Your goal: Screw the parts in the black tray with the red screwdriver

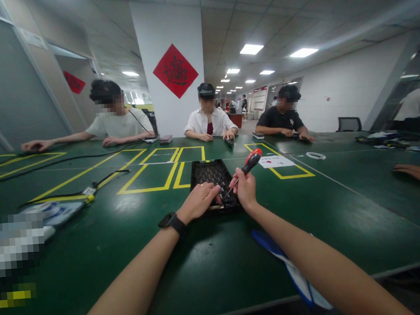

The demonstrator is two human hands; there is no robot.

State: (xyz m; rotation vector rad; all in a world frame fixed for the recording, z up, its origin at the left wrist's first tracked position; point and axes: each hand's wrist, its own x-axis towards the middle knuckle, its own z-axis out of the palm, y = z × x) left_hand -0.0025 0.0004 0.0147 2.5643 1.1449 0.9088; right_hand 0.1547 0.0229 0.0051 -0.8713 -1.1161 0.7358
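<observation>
A black open tray-like casing (211, 173) lies on the green table in front of me, with small parts inside too small to tell apart. In my right hand (245, 188) is a screwdriver (250, 162) with a red and black handle, held tilted, its shaft pointing down into the casing's near part. My left hand (201, 200), with a black watch on the wrist, rests at the casing's near left side. Its fingers are together and reach inside, close to the screwdriver's tip; what they pinch is too small to make out.
Yellow tape outlines (143, 190) mark the green table (307, 218). A white paper (277, 161) and a white ring (315, 156) lie at the right. Beneath my right forearm is a blue and white object (269, 242). A cable (107, 176) is at left. Several people sit around.
</observation>
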